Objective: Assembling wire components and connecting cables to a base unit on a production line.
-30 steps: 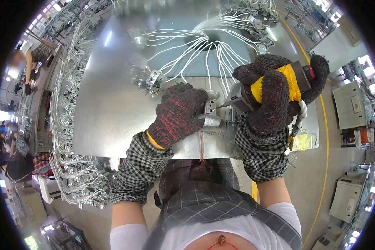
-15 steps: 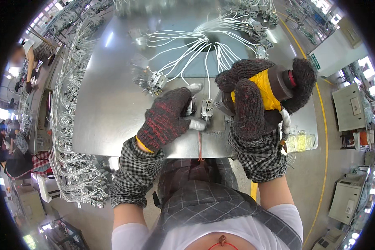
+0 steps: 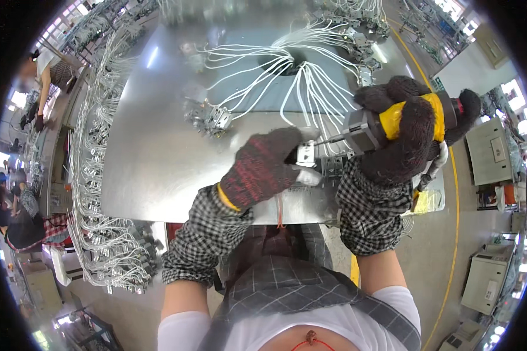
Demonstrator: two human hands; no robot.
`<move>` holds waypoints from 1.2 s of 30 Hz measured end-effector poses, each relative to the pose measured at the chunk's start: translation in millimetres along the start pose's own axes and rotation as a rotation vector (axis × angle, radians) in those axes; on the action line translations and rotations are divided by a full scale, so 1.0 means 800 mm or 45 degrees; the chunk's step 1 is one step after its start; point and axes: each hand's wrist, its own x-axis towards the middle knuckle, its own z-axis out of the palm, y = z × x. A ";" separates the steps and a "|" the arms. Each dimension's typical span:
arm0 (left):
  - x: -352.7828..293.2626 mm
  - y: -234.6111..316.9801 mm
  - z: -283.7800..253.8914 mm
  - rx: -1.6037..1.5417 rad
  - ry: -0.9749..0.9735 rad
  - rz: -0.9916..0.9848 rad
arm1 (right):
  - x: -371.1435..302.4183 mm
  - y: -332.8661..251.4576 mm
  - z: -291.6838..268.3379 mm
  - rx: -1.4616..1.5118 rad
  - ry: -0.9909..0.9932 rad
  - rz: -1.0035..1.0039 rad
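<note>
My left hand (image 3: pixel 263 167), in a dark red-flecked knit glove with whitish wrapped fingertips, grips a small metal bracket-like part (image 3: pixel 305 153) between thumb and fingers. My right hand (image 3: pixel 410 137), gloved in dark knit, is wrapped round a power screwdriver (image 3: pixel 392 120) with yellow tape on its body. The driver lies sideways, its thin bit (image 3: pixel 332 140) pointing left at the upper right of the metal part. Whether the bit touches it, I cannot tell. Several dark metal pieces (image 3: pixel 334 166) sit just right of my left fingertips.
White wires (image 3: pixel 278 47) fan out from a dark hole in the metal table (image 3: pixel 152 158). Wired metal assemblies (image 3: pixel 211 119) lie left of the wires, others (image 3: pixel 363 52) at the far right. Many wired parts (image 3: pixel 108 234) hang along the left side. A person (image 3: pixel 52 70) stands far left.
Both hands have shifted right. The screwdriver has turned so its bit points left at the metal part, which my left hand now holds further right. The white wires have shifted right.
</note>
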 end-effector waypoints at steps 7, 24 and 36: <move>0.001 -0.005 -0.025 0.165 -0.145 -0.254 | -0.024 0.000 0.020 -0.159 0.000 0.133; -0.012 -0.045 -0.031 0.929 0.750 0.077 | -0.050 0.000 -0.004 -0.786 -0.442 0.127; -0.038 -0.044 -0.057 -0.430 0.391 -0.168 | -0.069 0.017 -0.015 0.311 0.201 0.610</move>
